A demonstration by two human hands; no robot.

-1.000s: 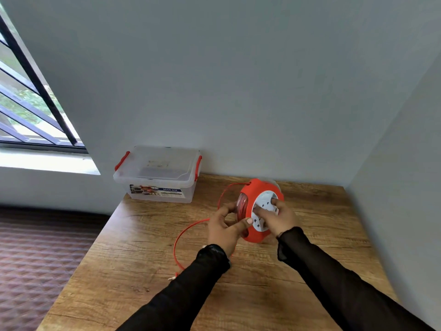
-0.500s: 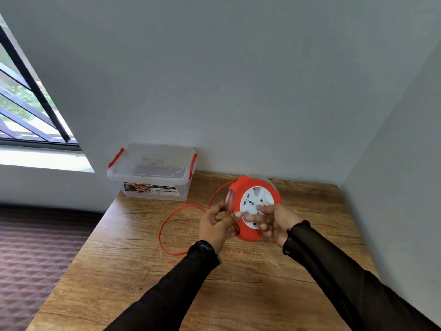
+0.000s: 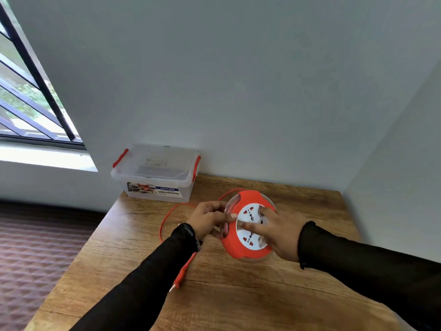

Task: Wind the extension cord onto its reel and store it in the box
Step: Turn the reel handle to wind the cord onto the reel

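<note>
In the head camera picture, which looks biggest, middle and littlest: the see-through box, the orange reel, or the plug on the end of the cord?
1. The see-through box looks biggest, though it sits farthest away.
2. The orange reel comes next; being nearer the camera makes it look bigger, so the gap is probably greater.
3. The plug looks littlest by far.

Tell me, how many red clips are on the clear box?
2. One red clip sits on the left end of the clear box, the other red clip on its right end. Any on the back would be hidden.
</note>
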